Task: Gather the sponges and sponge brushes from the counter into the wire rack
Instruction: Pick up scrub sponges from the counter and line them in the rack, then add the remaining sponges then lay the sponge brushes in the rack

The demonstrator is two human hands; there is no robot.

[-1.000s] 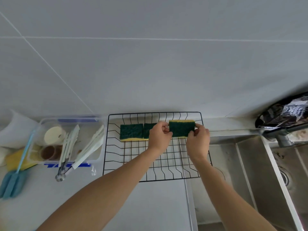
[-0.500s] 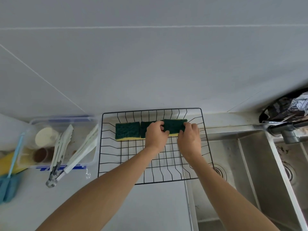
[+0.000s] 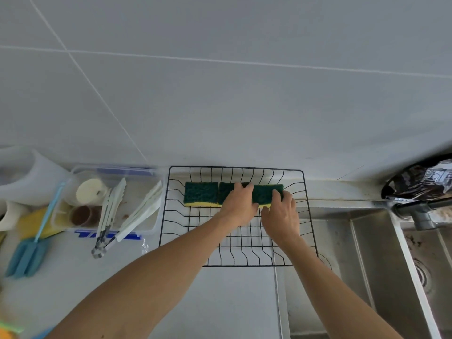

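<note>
Both hands grip the third green-and-yellow sponge [image 3: 265, 195] in the wire rack [image 3: 308, 216] at the bench's rear edge: left hand [image 3: 241, 203] at its left end, right hand [image 3: 281, 211] at its right, beside two sponges [image 3: 201, 195].

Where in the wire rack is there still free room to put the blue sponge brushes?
The near half of the wire rack, below the three green sponges, is bare apart from the forearms. The back row is crowded: sponges side by side, with the left hand and right hand on them. The sponge brushes lie on the counter at far left.
</note>
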